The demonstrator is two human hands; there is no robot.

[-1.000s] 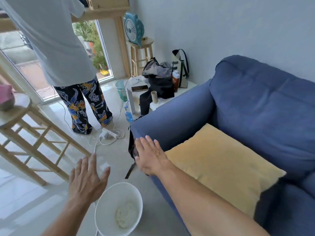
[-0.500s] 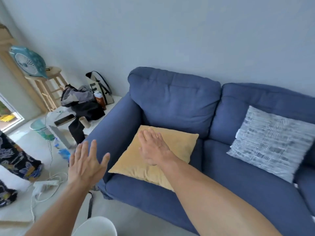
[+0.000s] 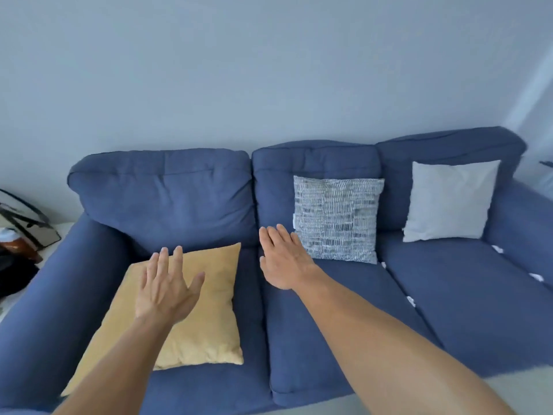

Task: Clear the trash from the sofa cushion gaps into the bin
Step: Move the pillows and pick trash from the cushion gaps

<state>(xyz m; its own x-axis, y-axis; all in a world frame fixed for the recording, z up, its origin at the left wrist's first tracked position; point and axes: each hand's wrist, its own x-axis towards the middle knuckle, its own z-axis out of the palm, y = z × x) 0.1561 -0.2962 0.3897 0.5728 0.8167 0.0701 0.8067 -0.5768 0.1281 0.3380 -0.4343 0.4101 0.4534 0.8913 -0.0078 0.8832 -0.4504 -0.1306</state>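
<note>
Lying right of hands (image 3: 285,259): trash (image 3: 411,301)

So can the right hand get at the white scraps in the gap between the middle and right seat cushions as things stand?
Probably yes. The right hand is open and empty over the middle seat cushion, and the white scraps lie exposed in the gap. The patterned pillow stands behind that path, not across it.

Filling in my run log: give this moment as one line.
stage: reaching | left hand: open, over yellow cushion | right hand: open, over sofa | white scraps in gaps | bin: unseen
</note>
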